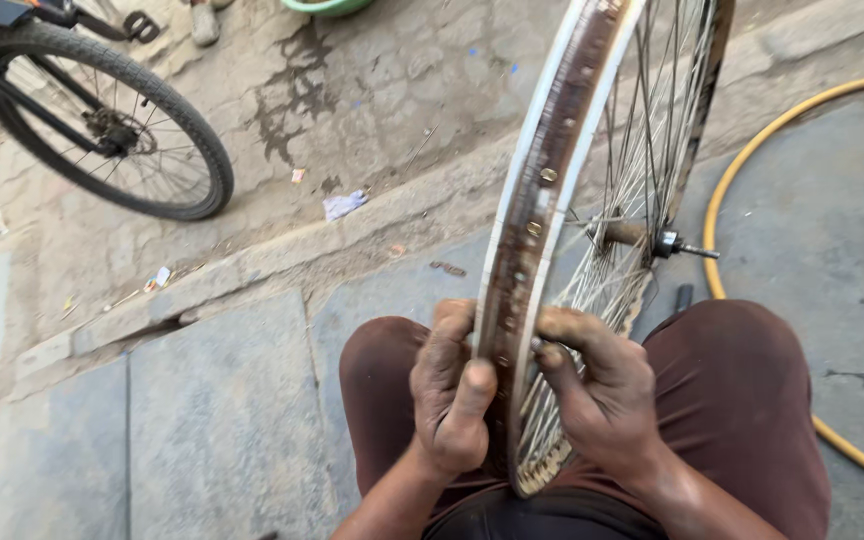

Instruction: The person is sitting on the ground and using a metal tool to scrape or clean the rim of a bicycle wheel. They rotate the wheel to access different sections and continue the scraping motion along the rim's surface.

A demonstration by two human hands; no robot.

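While the bare wheel rim (552,170) stands upright between the knees, both hands are clamped on its near edge, one on each side. The left hand (449,395) sits on the left face of the rim, fingers curled shut around the edge with the thumb lying up along the rusty brown inner channel. The right hand (602,385) is on the right side, fingers wrapped in among the spokes (642,150) and the thumb pressing at the rim's edge, so it's gripping too. Both hands are pretty grimy. So the rim runs straight up through the gap between the two sets of fingers, tilting away to the far right, no tyre on it, spoke nipples showing down the channel. The hub axle (687,247) sticks out to the right, just past the right hand.

Rim's bottom rests down by the lap, between the legs in brown shorts (752,400).

Containers: only one I can spot is a green tub (327,6) at the far edge, mostly cut off, can't tell what's in it.

Other stuff around: a yellow hose (752,150) curving along the right on the grey paving, a bicycle's rear wheel (102,120) with tyre on at the far left, and bits of paper litter (344,204) by the stone kerb.
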